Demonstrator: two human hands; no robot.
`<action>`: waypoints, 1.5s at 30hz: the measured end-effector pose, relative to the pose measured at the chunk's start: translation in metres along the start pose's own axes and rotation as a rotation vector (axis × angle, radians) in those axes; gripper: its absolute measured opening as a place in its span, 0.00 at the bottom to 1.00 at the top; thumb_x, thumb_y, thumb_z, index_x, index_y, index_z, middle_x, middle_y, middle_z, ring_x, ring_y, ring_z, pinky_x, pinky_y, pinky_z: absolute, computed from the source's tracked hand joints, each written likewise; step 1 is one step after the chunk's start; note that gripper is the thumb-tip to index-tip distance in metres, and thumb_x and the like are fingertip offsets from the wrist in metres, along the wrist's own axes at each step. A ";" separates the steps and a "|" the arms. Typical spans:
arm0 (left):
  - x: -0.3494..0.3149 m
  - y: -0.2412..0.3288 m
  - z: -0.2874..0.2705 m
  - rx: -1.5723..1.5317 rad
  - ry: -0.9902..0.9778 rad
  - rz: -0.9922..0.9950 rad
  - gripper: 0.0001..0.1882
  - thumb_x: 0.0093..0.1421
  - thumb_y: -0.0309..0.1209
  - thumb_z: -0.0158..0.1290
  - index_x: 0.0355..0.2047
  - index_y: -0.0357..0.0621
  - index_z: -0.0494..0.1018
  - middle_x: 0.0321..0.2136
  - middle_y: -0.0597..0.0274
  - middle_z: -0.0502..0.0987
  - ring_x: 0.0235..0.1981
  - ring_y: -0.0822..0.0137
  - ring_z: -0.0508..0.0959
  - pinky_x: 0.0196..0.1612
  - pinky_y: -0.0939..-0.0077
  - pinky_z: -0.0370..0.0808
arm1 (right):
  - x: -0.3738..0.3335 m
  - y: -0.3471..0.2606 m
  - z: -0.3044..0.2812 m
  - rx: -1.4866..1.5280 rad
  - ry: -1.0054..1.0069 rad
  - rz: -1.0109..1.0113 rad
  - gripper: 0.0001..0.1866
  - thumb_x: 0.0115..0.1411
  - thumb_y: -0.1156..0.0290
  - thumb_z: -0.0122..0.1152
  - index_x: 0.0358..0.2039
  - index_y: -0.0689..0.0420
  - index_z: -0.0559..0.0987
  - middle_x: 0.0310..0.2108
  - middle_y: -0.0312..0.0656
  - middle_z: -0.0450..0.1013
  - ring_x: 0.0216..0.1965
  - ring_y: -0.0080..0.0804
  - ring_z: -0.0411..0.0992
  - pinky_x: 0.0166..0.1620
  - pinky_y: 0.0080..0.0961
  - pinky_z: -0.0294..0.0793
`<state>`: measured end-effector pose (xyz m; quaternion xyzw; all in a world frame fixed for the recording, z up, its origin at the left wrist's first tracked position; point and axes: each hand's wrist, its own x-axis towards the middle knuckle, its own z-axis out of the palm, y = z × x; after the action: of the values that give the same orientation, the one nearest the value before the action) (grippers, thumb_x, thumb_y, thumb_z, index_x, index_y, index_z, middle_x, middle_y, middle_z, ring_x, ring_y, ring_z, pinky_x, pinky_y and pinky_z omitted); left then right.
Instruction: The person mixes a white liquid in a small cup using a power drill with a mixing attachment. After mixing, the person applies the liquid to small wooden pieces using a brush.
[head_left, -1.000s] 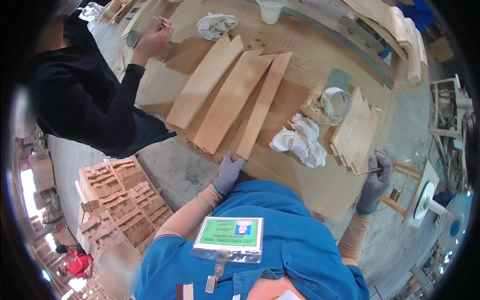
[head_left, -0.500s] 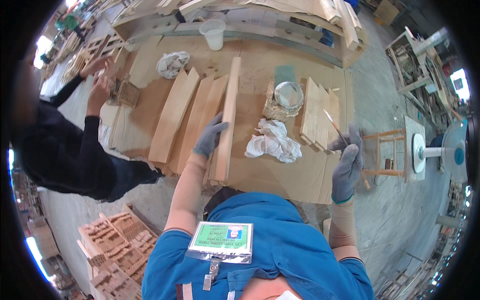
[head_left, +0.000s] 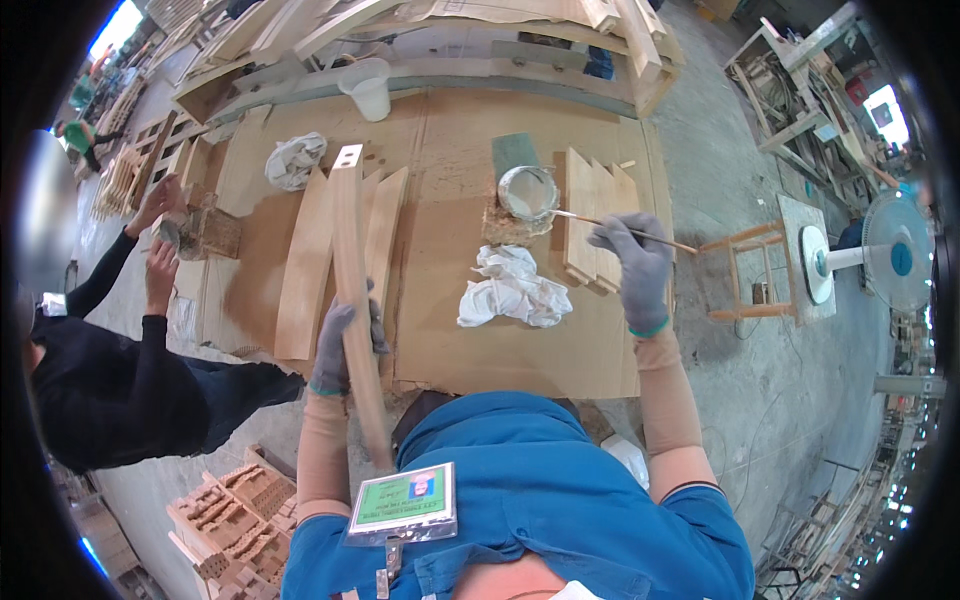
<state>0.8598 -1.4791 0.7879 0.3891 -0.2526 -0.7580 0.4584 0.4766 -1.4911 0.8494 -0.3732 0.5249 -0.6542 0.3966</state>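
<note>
Both my hands wear grey gloves. My left hand [head_left: 340, 345] is wrapped round a long pale wooden bar [head_left: 350, 240], raised off the table, with two dark holes in its far end. In my right hand [head_left: 637, 265] is a thin paintbrush [head_left: 610, 222], held between the fingers with its pale tip pointing left at the rim of an open tin [head_left: 527, 192]. The tin stands on a stained block [head_left: 512, 228]. A crumpled white cloth [head_left: 515, 290] lies nearer me. Several wooden slats [head_left: 305, 270] lie behind and beside the bar, partly hidden by it.
More slats [head_left: 592, 220] lie right of the tin. A translucent bucket [head_left: 367, 92] and another cloth [head_left: 296, 162] are at the back of the cardboard-covered table [head_left: 440, 340]. A co-worker [head_left: 130, 375] works at the left. A fan [head_left: 890, 258] and stool [head_left: 750, 275] stand right.
My left hand has lifted the bar and turned it so its holed end shows. My right hand has moved left and away from me, bringing the brush tip to the tin.
</note>
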 end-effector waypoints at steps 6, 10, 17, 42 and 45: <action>-0.037 -0.012 -0.037 0.601 0.018 0.021 0.25 0.64 0.47 0.41 0.40 0.32 0.69 0.26 0.52 0.76 0.27 0.62 0.77 0.32 0.72 0.75 | 0.039 0.054 0.016 -0.057 -0.123 -0.032 0.02 0.57 0.79 0.60 0.29 0.62 0.75 0.27 0.37 0.74 0.29 0.21 0.74 0.34 0.19 0.76; -0.050 0.003 0.019 0.647 0.056 -0.129 0.23 0.63 0.40 0.47 0.50 0.34 0.66 0.39 0.59 0.74 0.39 0.71 0.72 0.43 0.78 0.69 | 0.050 0.076 0.012 -0.193 -0.129 -0.055 0.02 0.55 0.79 0.61 0.28 0.62 0.76 0.24 0.35 0.74 0.27 0.16 0.71 0.31 0.16 0.72; -0.053 0.001 0.043 0.675 0.039 -0.200 0.27 0.62 0.37 0.48 0.57 0.33 0.63 0.43 0.66 0.73 0.43 0.77 0.69 0.46 0.83 0.67 | 0.054 0.094 0.005 -0.239 -0.080 -0.019 0.01 0.57 0.80 0.59 0.30 0.62 0.75 0.27 0.38 0.74 0.29 0.21 0.73 0.35 0.18 0.75; -0.008 -0.004 0.092 0.607 -0.119 -0.232 0.31 0.57 0.33 0.52 0.61 0.38 0.61 0.36 0.65 0.73 0.30 0.76 0.72 0.37 0.81 0.72 | 0.028 0.040 0.017 0.616 0.176 0.201 0.05 0.61 0.77 0.55 0.27 0.60 0.72 0.28 0.44 0.74 0.28 0.32 0.77 0.35 0.30 0.82; -0.012 -0.004 0.093 0.577 -0.125 -0.229 0.32 0.57 0.33 0.52 0.61 0.38 0.60 0.37 0.64 0.73 0.30 0.76 0.72 0.37 0.81 0.72 | 0.007 0.019 0.027 0.592 0.130 0.146 0.06 0.61 0.76 0.55 0.26 0.60 0.72 0.28 0.45 0.74 0.28 0.32 0.77 0.34 0.30 0.82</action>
<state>0.7843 -1.4644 0.8424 0.4816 -0.4395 -0.7242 0.2243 0.5007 -1.5107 0.8358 -0.1601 0.3610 -0.7709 0.4998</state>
